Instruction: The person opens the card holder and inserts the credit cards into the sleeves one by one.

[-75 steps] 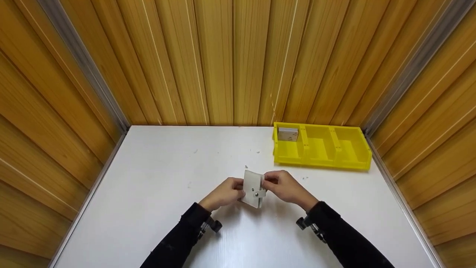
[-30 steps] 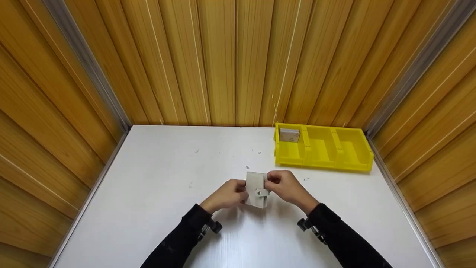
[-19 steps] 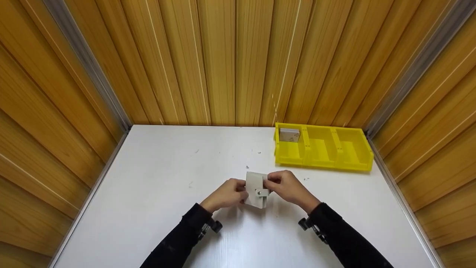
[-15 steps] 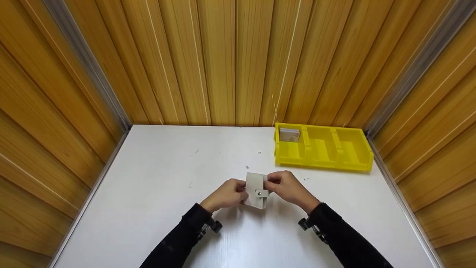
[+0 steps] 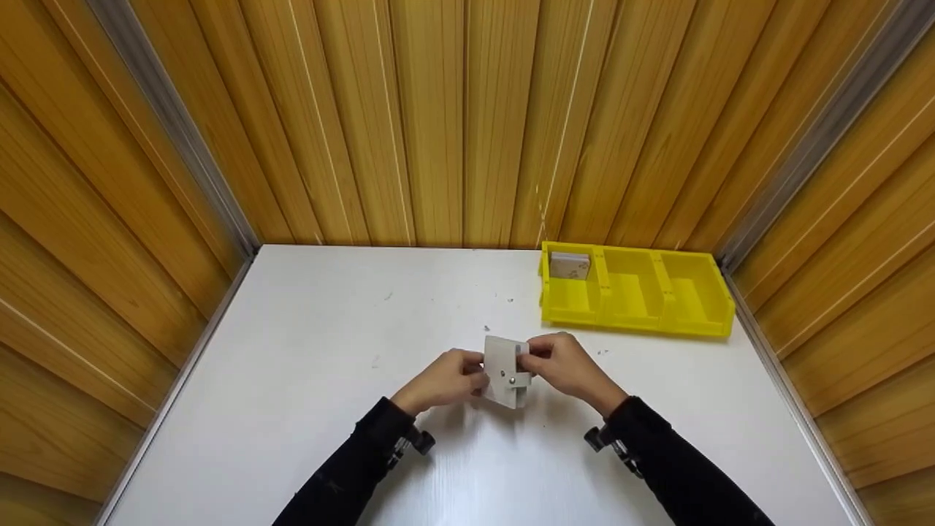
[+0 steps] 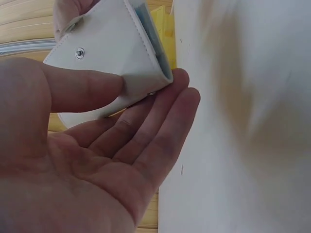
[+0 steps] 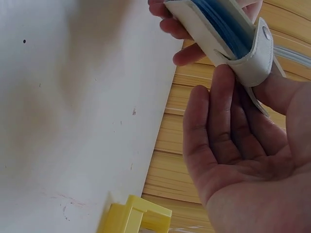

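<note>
A small off-white card holder with a snap strap is held up over the table, between both hands. My left hand pinches its left edge, the thumb on the cover and fingers behind, as the left wrist view shows. A metal snap stud is exposed on that cover. My right hand pinches the opposite edge by the strap. The strap stands away from the stud, unfastened. Blue sleeves show inside the card holder in the right wrist view.
A yellow three-compartment bin stands at the back right of the white table. Its left compartment holds a pale patterned block-like stack. Wood-look panels enclose the back and sides.
About half a second ago the strap lay across the cover over the stud; now it has shifted right, baring the stud. The card holder has tilted slightly. Both hands stay nearly in place.
</note>
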Motion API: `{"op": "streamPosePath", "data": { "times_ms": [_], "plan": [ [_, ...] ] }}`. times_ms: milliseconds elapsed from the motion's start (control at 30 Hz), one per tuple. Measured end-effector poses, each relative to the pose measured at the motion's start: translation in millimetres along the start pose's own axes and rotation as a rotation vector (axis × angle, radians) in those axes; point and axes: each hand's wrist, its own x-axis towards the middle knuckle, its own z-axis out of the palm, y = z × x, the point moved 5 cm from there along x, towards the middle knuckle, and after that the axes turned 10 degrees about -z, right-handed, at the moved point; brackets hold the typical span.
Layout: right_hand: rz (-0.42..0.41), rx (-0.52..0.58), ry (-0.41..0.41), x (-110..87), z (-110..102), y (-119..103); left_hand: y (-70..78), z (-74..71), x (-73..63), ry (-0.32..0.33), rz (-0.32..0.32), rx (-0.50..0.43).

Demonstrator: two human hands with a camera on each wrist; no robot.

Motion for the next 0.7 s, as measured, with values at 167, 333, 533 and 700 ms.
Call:
{"op": "streamPosePath", "data": {
  "times_ms": [167,333,533,700],
  "plan": [
    [0.030,-0.024,-0.006,0.0,-1,-1,-1.7,-8.3,-2.0,0.031,0.010,-0.045],
    [0.047,-0.085,-0.016,-0.6,-4,-2,-1.0,-19.9,-5.0,0.086,0.018,-0.110],
    [0.084,-0.083,-0.011,-0.7,-5,-1,1.5,-30.3,-7.8,0.159,0.010,-0.138],
    [0.100,-0.088,-0.011,-1.4,-6,-2,3.3,-33.9,-8.0,0.191,-0.006,-0.081]
  ]
}}
